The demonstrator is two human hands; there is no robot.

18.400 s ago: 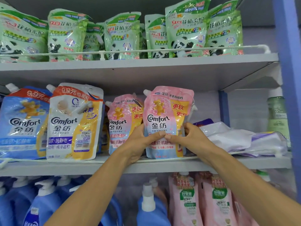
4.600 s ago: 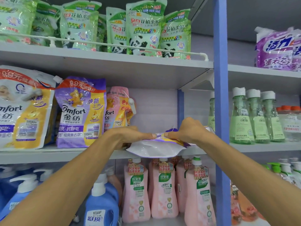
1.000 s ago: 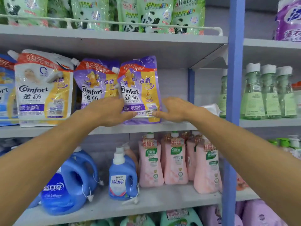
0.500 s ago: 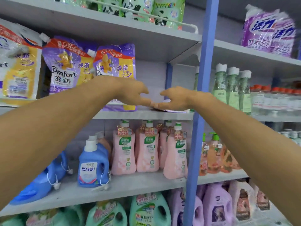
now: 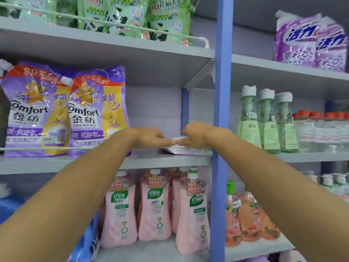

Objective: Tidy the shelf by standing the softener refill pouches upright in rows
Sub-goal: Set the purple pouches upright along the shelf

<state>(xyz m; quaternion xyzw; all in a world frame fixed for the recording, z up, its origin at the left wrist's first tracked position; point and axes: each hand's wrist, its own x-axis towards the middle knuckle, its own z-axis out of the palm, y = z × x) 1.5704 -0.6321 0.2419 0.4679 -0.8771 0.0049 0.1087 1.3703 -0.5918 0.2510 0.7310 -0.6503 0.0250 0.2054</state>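
Two purple Comfort softener pouches stand upright side by side on the middle shelf (image 5: 166, 159), one at the far left (image 5: 32, 110) and one to its right (image 5: 98, 108). To their right a pale purple pouch (image 5: 181, 149) lies flat at the shelf's right end, near the blue post. My left hand (image 5: 151, 138) and my right hand (image 5: 194, 135) meet over that flat pouch, and the fingers of both pinch its upper edge. Most of the pouch is hidden behind my hands.
A blue upright post (image 5: 221, 129) stands just right of my hands. Green panda pouches (image 5: 132, 16) fill the shelf above. Pink pump bottles (image 5: 154, 205) stand on the shelf below. Green bottles (image 5: 266, 121) and purple bags (image 5: 309, 40) occupy the right bay.
Both hands left the upright purple pouch and moved right to the flat pouch at the shelf's end, where they now pinch it. The camera view shifted right.
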